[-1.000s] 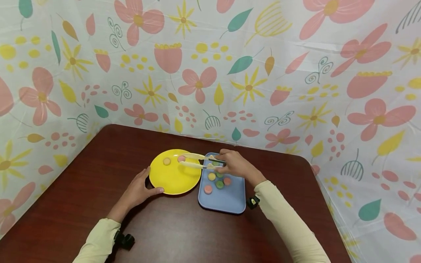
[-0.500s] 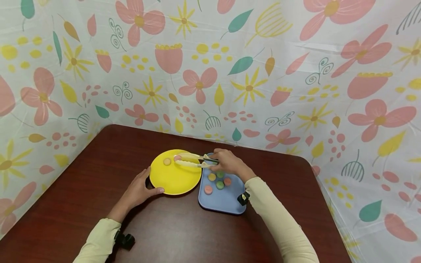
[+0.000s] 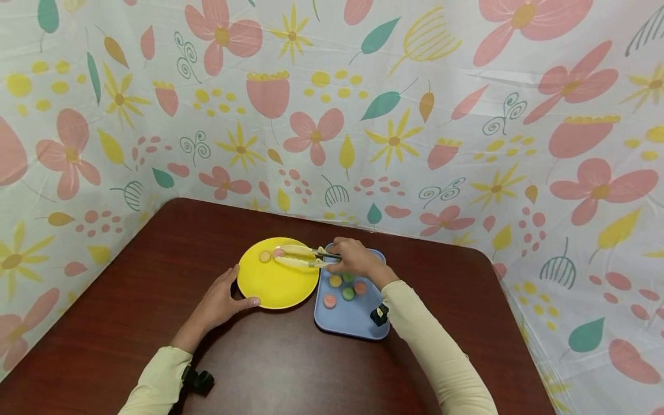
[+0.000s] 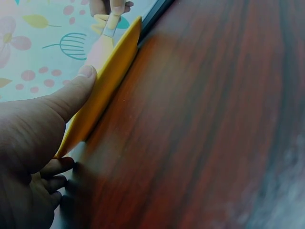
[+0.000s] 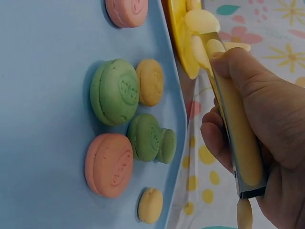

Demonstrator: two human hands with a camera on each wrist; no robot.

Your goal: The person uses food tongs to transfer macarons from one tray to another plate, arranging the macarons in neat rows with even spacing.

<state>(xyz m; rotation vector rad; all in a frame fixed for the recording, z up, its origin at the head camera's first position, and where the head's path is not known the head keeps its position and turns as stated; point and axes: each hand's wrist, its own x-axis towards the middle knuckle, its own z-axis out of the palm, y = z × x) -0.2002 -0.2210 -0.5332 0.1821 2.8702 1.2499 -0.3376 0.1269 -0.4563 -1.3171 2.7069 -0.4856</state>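
My left hand [image 3: 220,301] holds the left rim of a yellow plate [image 3: 275,288]; in the left wrist view the thumb lies over the rim, with fingers below its edge. My right hand [image 3: 357,259] grips kitchen tongs [image 5: 236,119] with pale tips and metal handles. Reaching left across the plate, the tongs have their tips at a pink macaron [image 3: 278,253]. Beside that macaron sits a pale yellow macaron [image 3: 265,256] on the plate. Under the right hand lies a blue tray [image 3: 344,324] bearing several macarons, among them a green macaron [image 5: 115,93] and a pink macaron [image 5: 109,164].
The plate and tray stand side by side on a dark brown wooden table [image 3: 259,357]. A flower-printed cloth [image 3: 321,115] hangs behind the table and along its sides.
The right hand and tongs have moved left over the plate, bringing the pink macaron closer to the pale yellow one. The left hand keeps its place at the rim.
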